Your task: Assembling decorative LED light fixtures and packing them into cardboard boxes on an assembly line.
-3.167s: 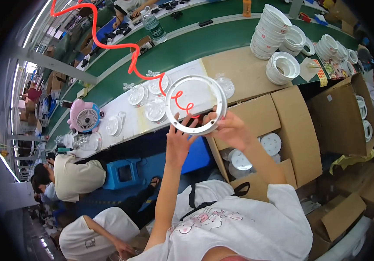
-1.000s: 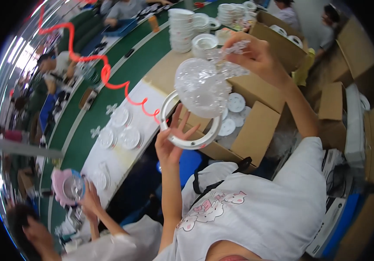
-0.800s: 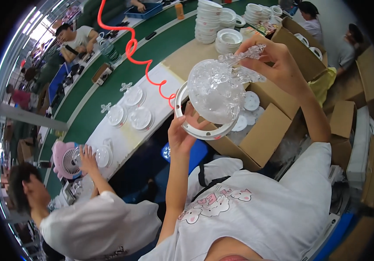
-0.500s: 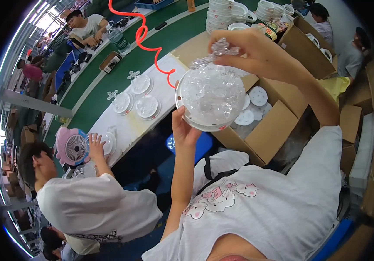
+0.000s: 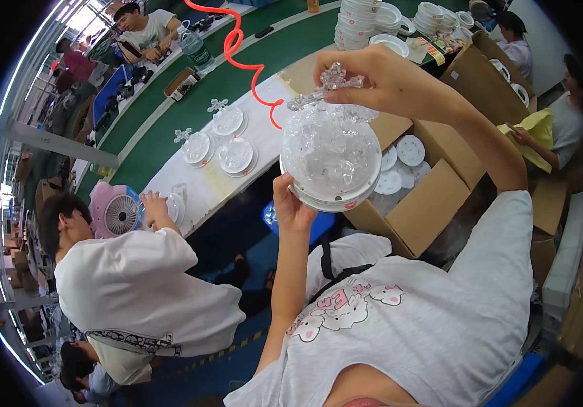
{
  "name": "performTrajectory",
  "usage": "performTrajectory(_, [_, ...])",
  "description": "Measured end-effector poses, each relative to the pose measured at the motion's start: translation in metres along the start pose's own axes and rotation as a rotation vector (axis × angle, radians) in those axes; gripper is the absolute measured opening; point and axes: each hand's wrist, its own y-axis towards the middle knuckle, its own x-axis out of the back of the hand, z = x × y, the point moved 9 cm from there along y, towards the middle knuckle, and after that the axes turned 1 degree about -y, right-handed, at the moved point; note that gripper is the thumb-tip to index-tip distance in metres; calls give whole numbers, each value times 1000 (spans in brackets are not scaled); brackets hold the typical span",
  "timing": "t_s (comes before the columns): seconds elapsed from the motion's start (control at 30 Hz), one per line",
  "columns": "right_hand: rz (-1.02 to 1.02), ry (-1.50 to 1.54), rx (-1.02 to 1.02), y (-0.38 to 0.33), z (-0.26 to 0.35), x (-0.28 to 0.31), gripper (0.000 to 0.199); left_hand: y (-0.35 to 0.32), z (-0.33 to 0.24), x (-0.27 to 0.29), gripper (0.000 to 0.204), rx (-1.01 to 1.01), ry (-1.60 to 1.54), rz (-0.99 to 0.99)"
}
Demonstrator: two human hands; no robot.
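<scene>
My left hand (image 5: 294,205) grips the lower left rim of a round white lamp-like base (image 5: 329,201) from below and holds it up before me. A clear, bumpy, crystal-like cover (image 5: 325,152) fills its face. At its upper edge my right hand (image 5: 373,80) pinches a clear plastic snowflake piece (image 5: 336,79) with a short transparent stem. The stem lies close to the cover's top edge; whether it is joined there I cannot tell. On the white tabletop (image 5: 162,178) stand several similar round units (image 5: 237,156), two with snowflake pieces (image 5: 183,136) beside them.
An open cardboard box (image 5: 434,203) with white discs (image 5: 410,150) stands right of the held unit. A red coiled hose (image 5: 237,41) hangs over the table. Stacked white rings (image 5: 358,24) stand at the back. A co-worker (image 5: 122,271) sits left by a pink-and-blue fan (image 5: 118,212).
The held base has turned and tilted slightly, showing more of its lower rim. My right hand still pinches the snowflake piece. The whole view has shifted a little.
</scene>
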Motion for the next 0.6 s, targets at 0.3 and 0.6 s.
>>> performTrajectory(0.3, [27,0,18,-5,3,-11,20,-8,-3,2,41,-144,199,-13])
performTrajectory(0.6, [72,-46,40,1,6,-21,19,-20,-6,12,42,-177,247,35])
